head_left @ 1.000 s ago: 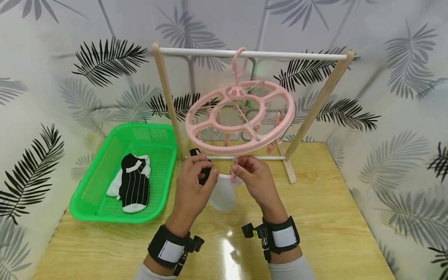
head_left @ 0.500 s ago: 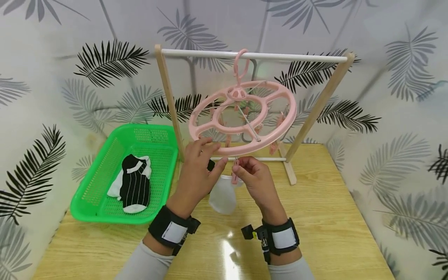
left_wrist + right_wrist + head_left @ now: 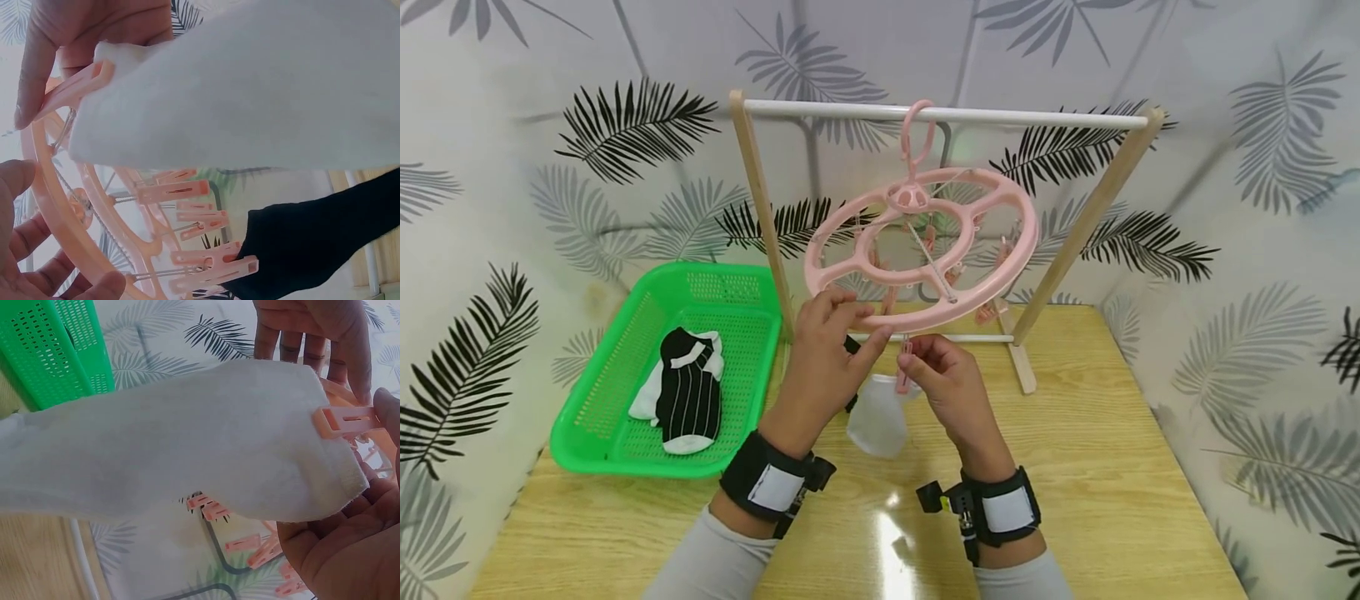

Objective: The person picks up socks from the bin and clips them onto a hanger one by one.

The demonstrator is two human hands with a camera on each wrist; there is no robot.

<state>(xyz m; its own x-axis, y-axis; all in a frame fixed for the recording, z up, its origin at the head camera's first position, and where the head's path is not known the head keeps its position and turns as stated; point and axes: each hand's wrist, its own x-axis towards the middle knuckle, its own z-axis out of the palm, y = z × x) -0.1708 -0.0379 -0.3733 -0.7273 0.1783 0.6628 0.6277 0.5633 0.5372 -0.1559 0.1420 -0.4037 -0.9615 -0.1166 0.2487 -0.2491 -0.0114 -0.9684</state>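
Note:
A round pink clip hanger [image 3: 925, 317] hangs tilted from a white rod. My left hand [image 3: 823, 362] holds its near rim, thumb and fingers on either side. Just below that rim, my right hand [image 3: 953, 387] pinches a pink clothespin [image 3: 904, 369] between thumb and fingers. The clothespin bites the cuff of a white sock [image 3: 181, 444], which dangles beneath the ring. Beside it a black sock [image 3: 319, 240] hangs from other clothespins [image 3: 215, 275]; in the head view my left hand mostly covers it.
A green basket [image 3: 597, 367] on the left holds black-and-white striped socks [image 3: 688, 408] and something white. The rack has wooden legs [image 3: 1086, 221] and a white top rod [image 3: 1022, 119]. Beneath everything is a wood-grain table [image 3: 1120, 467], with a leaf-patterned wall covering behind.
My left hand has moved up from beside the sock to the ring's rim and taken hold of it. The right hand keeps its pinch on the clothespin, almost still.

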